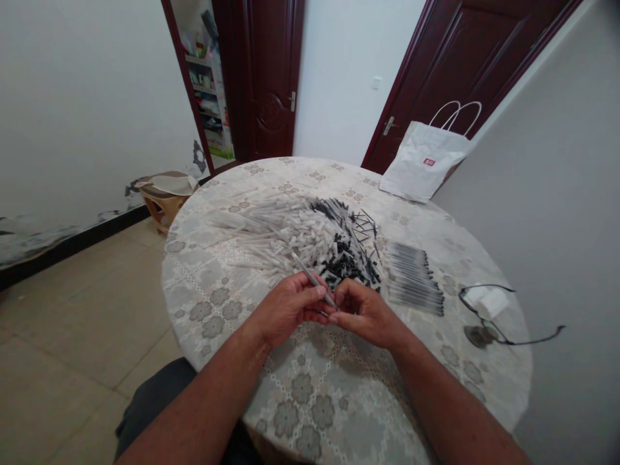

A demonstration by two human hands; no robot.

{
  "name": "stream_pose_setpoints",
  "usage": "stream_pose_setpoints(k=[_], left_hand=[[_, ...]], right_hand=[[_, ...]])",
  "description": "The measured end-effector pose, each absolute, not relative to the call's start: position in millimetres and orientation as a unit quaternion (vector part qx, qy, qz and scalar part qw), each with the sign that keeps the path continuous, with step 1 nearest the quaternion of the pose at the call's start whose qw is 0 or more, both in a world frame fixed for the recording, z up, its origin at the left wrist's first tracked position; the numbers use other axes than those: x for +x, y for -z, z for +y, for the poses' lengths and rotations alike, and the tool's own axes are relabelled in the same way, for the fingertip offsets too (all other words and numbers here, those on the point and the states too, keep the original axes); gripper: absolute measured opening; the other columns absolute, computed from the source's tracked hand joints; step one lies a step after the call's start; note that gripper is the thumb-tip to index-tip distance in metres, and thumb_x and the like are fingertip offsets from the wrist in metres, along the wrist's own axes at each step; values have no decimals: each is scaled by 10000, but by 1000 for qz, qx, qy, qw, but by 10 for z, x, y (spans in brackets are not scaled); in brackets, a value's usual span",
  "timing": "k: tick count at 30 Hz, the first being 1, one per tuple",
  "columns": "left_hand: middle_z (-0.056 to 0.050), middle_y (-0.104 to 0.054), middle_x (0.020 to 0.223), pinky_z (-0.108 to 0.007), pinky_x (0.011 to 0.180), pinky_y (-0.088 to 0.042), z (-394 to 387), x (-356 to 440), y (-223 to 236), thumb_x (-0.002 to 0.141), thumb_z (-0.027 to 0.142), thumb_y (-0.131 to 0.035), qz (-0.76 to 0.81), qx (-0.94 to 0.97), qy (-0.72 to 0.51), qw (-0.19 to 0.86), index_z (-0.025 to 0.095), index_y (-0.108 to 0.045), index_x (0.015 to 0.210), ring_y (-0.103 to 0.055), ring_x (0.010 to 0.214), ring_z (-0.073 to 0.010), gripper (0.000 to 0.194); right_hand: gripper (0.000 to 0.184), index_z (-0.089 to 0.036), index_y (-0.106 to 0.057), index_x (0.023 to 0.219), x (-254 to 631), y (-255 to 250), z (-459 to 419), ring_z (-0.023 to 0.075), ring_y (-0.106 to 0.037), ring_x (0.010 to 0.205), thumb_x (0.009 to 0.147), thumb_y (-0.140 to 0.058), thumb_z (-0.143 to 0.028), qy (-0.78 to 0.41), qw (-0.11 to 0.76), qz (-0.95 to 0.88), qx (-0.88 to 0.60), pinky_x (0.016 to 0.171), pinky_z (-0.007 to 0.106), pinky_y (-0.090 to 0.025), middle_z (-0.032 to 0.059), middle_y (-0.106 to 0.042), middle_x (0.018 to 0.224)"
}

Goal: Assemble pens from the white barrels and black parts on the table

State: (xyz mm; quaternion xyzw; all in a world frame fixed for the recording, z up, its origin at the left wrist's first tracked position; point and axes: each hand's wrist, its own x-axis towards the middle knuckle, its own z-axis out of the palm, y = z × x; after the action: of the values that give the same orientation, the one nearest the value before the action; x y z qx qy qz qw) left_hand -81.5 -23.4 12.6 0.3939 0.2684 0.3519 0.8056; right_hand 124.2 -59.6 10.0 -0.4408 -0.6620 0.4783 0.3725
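My left hand [289, 306] is closed around a slim, pale pen barrel [305, 267] that slants up and to the left. At its lower end, the fingertips of my right hand [367, 312] are pinched together, touching the pen barrel; any small part between them is hidden. Just beyond my hands lies a heap of whitish pen barrels [271, 223] and small white pieces. Short black pieces [345, 261], which look like pen caps, are piled against the heap. Thin dark sticks [365, 226] lie behind them. To the right, pens with dark ends [414, 278] lie side by side in a row.
A round table [213, 349] with a patterned cloth carries everything. Eyeglasses [526, 342], a white folded packet [485, 301] and a small dark round object [479, 336] are at the right. A white paper bag [423, 161] stands at the back right; a wooden stool [162, 203] is beyond the left edge.
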Motion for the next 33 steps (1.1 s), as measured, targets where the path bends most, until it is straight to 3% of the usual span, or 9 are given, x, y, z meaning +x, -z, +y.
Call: stream_pose_setpoints(k=[11,24,26,29,33], left_hand=[[-89,-748,901,-286,673,-590,-226,-824,-134,843,316,-782,272,393,-350,806,153,-623,983,-730,749,-183,267],[-83,-746,907,-295,694,-607,-220,-825,-171,838,284,-791,264,360,-386,807,146,-626,955,-742,758,-186,245],[-82,-749,915,-311,692,-618,-213,-851,-204,826,260,-799,265,341,-405,806,147,-626,956,-754,777,-204,244],[-86,-754,916,-318,687,-627,-178,-903,-246,824,231,-793,275,311,-444,794,141,-632,948,-759,785,-213,223],[-87,-757,885,-312,694,-630,-101,-940,-249,833,193,-770,301,261,-502,768,131,-637,916,-759,787,-208,169]], right_hand=[[271,-207,-585,961,1272,-89,-607,104,-523,631,921,-715,-441,-542,401,-635,-378,570,218,-420,-18,-590,799],[270,-208,-626,906,1238,-8,-568,111,-543,582,956,-651,-472,-433,425,-653,-454,548,227,-425,-28,-604,712],[259,-214,-623,937,1306,-40,-542,117,-545,572,985,-599,-467,-392,454,-636,-486,545,237,-433,-22,-621,732],[208,-220,-635,1000,1470,-96,-469,137,-554,600,985,-588,-422,-241,465,-626,-578,574,257,-436,-11,-634,761],[123,-207,-677,1009,1656,-146,-388,178,-597,757,944,-607,-286,-62,355,-704,-612,725,300,-454,37,-667,878]])
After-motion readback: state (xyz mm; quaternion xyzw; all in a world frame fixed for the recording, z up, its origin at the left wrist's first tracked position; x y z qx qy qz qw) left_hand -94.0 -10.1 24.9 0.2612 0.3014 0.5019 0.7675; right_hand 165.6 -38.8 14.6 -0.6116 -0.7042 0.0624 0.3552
